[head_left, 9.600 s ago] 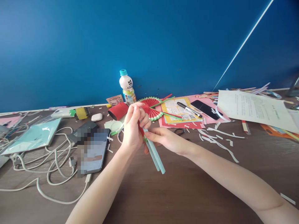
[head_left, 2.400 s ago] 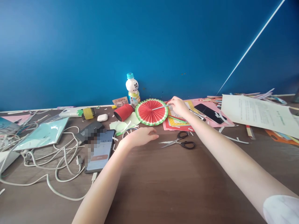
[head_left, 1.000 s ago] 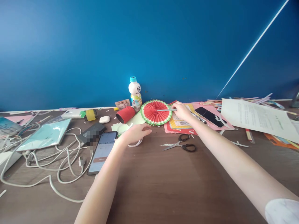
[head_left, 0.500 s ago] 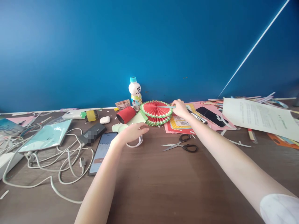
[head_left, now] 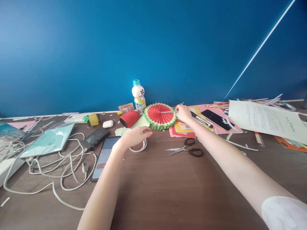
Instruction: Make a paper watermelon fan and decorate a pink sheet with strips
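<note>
A round pleated paper fan [head_left: 159, 118], red with a white ring and green edge like a watermelon slice, lies near the wall. A thin grey stick [head_left: 169, 111] runs across it from its middle. My right hand [head_left: 183, 113] is closed on the stick's outer end at the fan's right edge. Left of centre, my left hand [head_left: 136, 135] hovers with loosely bent fingers pointing right and nothing visible in them. Below its fingers is a white loop [head_left: 141, 147], partly hidden. Open-bladed scissors [head_left: 185, 149] lie in front of my right hand.
A white bottle [head_left: 138, 95], a red paper cup-like roll [head_left: 129, 118] and green paper [head_left: 142, 122] stand or lie around the fan. Phones [head_left: 103, 158], tangled cables [head_left: 64, 172] and a power bank [head_left: 96, 138] lie left. Coloured papers, a black phone [head_left: 217, 119] and printed sheet [head_left: 268, 119] are right.
The fan's upper disc has come down and faces me more fully, hiding most of the lower pleats. My right hand has shifted slightly downward with the stick. My left hand is nearly still.
</note>
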Demonstrator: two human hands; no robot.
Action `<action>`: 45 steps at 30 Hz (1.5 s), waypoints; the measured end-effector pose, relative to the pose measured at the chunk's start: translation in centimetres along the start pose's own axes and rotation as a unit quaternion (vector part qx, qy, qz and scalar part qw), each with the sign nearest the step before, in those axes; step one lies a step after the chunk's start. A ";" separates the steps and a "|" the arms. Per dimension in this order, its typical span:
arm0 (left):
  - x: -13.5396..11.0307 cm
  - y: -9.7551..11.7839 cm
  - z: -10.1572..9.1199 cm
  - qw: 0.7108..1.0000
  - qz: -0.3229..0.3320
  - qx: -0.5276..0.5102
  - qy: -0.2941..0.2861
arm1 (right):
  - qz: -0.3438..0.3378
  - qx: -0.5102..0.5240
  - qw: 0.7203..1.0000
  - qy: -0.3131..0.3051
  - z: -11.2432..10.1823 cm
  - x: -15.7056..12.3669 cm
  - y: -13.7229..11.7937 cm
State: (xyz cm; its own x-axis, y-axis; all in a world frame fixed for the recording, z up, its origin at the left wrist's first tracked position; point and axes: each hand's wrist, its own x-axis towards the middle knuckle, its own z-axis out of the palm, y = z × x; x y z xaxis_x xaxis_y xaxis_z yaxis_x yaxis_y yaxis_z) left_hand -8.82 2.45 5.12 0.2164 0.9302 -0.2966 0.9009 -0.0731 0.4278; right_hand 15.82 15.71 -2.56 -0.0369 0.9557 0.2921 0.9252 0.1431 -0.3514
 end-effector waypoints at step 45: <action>2.0 -1.4 2.4 0.993 -0.045 0.107 -0.028 | -0.044 0.082 0.958 -0.270 -6.0 -8.3 1.4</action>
State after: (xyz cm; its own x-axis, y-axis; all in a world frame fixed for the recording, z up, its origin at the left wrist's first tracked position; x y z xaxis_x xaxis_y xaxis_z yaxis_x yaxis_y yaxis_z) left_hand -8.76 3.60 1.88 0.1459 0.9156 -0.3748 0.9756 -0.0704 0.2079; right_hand 19.70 6.49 -0.18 -0.3436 0.9253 -0.1603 0.8393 0.2260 -0.4944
